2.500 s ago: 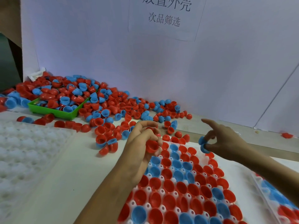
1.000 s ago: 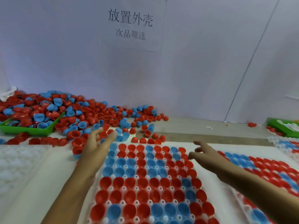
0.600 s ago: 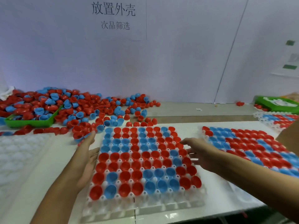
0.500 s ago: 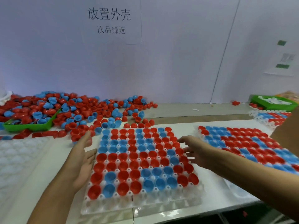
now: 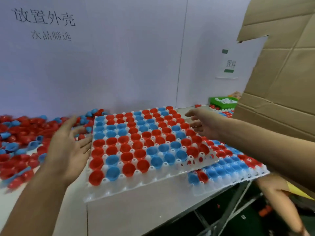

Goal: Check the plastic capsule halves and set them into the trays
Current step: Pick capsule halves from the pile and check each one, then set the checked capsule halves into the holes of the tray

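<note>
Two flat, spread hands, left hand (image 5: 68, 147) and right hand (image 5: 202, 123), flanked one filled tray (image 5: 136, 184) partly overlapping a second tray (image 5: 238, 178); each gripped nothing.

A white plastic tray (image 5: 172, 174), its cups filled with red and blue capsule halves sitting open side up, lies tilted, its right part overlapping a second filled tray (image 5: 242, 176) that sits at the bench's front edge. Loose red and blue capsule halves (image 5: 20, 133) lie heaped on the bench to the left, some blurred. A third tray (image 5: 225, 113) shows partly, far right.
</note>
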